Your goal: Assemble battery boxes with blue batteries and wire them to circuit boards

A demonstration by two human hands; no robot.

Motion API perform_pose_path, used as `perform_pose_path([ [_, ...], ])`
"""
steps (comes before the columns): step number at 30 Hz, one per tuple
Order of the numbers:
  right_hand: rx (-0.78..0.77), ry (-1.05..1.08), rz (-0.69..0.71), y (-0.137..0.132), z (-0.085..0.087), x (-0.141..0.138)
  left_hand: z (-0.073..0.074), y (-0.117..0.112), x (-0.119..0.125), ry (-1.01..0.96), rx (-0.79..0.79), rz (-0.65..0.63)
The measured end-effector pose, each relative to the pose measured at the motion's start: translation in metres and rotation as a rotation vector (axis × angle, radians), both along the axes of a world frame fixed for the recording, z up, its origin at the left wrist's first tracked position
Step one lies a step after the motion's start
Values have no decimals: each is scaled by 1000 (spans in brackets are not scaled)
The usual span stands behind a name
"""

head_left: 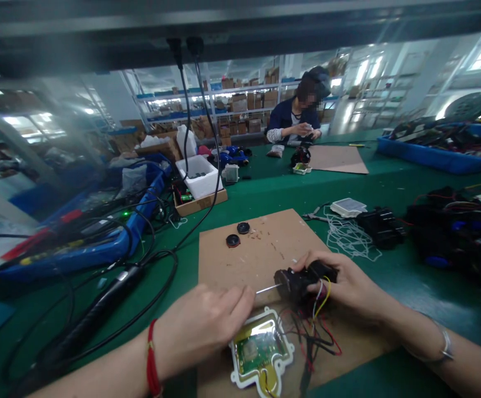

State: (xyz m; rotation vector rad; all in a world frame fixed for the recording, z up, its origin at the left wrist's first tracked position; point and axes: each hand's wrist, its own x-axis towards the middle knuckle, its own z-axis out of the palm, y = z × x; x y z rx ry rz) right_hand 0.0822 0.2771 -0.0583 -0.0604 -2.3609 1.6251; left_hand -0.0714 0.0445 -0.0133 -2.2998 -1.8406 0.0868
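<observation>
My left hand [217, 315] is closed round a screwdriver, its handle hidden in the fingers. The thin metal shaft [267, 289] points right and its tip meets the side of a black plastic housing [296, 284]. Fingers of my right hand [343, 284] wrap round that housing and keep it above the cardboard sheet [223, 271]. Yellow, white, red and black wires [317, 331] hang from it. Below, a green circuit board in a white-edged frame [260, 351] lies on the cardboard. Two round black parts, one a small disc [232, 240], the other [243, 228] beside it, rest farther back.
To the right are a tangled white cord [345, 237], a white case [348, 207] and black assemblies [451, 232]. At left, black cables [169, 254] run past a blue bin [116, 243]. Across the green table a person [296, 116] sits working.
</observation>
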Motion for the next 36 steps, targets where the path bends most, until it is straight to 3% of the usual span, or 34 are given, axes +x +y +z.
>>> perform_pose_path([
  [3, -208, -157, 13, -3, 2, -1, 4, 5, -5, 128, 26, -119],
  [6, -235, -192, 13, -2, 6, -1, 3, 6, -9, 77, -30, -48],
  [9, -46, -143, -61, 5, 13, 2, -3, -4, -17, -107, -103, 187],
  [13, 366, -88, -149, 16, 18, 8, -15, -24, -29, -358, -92, 460],
  [16, 614, -64, -175, 16, 16, 12, -17, -16, -24, -444, 8, 539],
  [19, 705, -37, -175, 11, 14, 13, -9, 18, 0, -591, 72, 496],
  [23, 564, 117, -219, 5, 10, 10, -4, 71, 38, -843, 78, 324],
  [25, 427, 214, -237, 5, 4, 8, -10, 86, 48, -969, 111, 349],
  [28, 154, 266, -230, 6, -10, 2, -28, 92, 51, -1301, 153, 428],
  [31, -67, 156, -175, 5, -21, -2, -44, 89, 49, -1592, 183, 431],
  [34, -81, 8, -128, 1, -20, -3, -44, 87, 42, -1664, 107, 379],
  [36, 12, -4, -165, -2, -14, -2, -34, 85, 27, -1506, 12, 342],
])
